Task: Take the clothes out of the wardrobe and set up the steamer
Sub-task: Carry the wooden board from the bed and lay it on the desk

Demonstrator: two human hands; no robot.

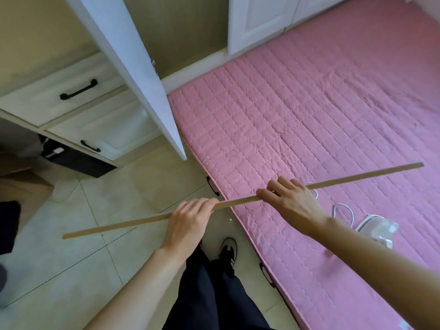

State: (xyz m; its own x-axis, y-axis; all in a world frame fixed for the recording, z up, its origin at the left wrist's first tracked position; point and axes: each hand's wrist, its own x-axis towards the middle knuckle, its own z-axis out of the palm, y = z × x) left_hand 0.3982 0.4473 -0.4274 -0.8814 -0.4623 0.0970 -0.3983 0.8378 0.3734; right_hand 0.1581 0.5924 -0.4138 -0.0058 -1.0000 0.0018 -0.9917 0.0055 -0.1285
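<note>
A long thin wooden rod (357, 177) runs from lower left to upper right across the view, above the floor and the bed's edge. My left hand (188, 222) grips it near the middle, fingers curled over the top. My right hand (290, 198) grips it a little further right, over the pink mattress (309, 103). A white handheld steamer (378, 228) lies on the mattress with its white cord (342, 210) looped beside it, just past my right forearm. The open white wardrobe door (133, 67) stands at top centre. No clothes are in view.
A cream drawer unit (78, 110) with black handles stands at left, a dark box (71, 160) under it. The floor (71, 270) is beige tile. My legs in dark trousers and a black shoe (228, 251) stand beside the mattress edge. More white cabinet doors (259, 22) line the back.
</note>
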